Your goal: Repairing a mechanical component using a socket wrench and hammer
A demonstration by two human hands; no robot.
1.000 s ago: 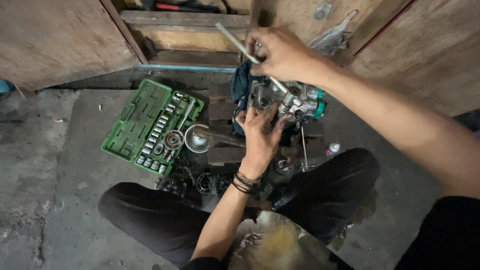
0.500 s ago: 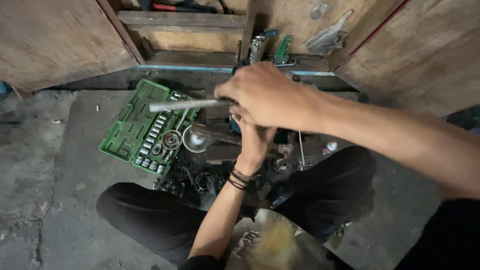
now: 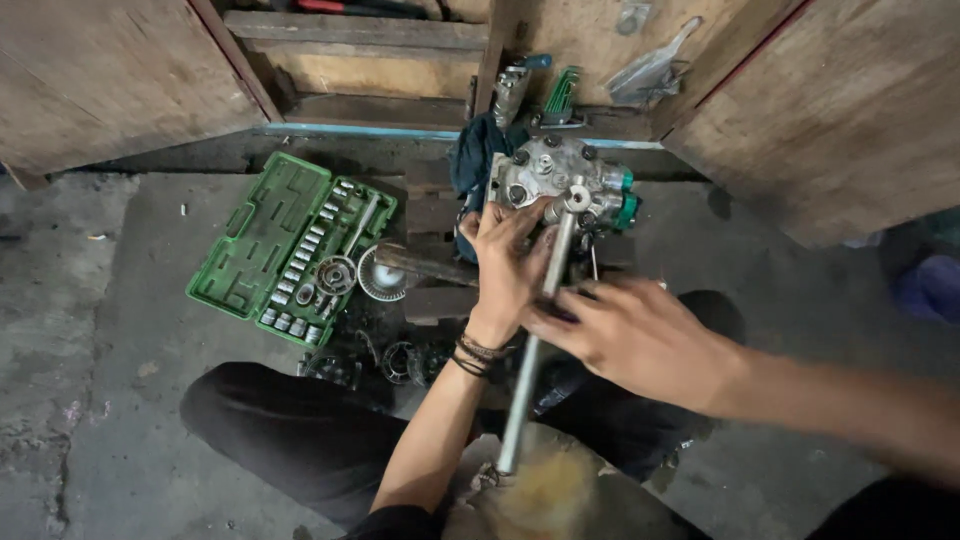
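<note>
A grey metal engine part (image 3: 555, 175) with bolts and a teal fitting rests on a wooden block in front of me. My left hand (image 3: 508, 265) presses against its near side, steadying it. My right hand (image 3: 625, 335) grips the shaft of a long metal ratchet handle (image 3: 535, 345). The handle's head sits on the part near its middle, and the shaft points back toward my body.
An open green socket case (image 3: 270, 245) with several sockets lies on the concrete floor to the left. Loose round metal parts (image 3: 380, 275) sit beside it and near my knee. Wooden cabinet doors (image 3: 820, 110) stand behind. My crossed legs (image 3: 300, 440) are below.
My right hand has swung the ratchet handle from pointing up-left, through the left, down toward my body. My left hand stayed on the part.
</note>
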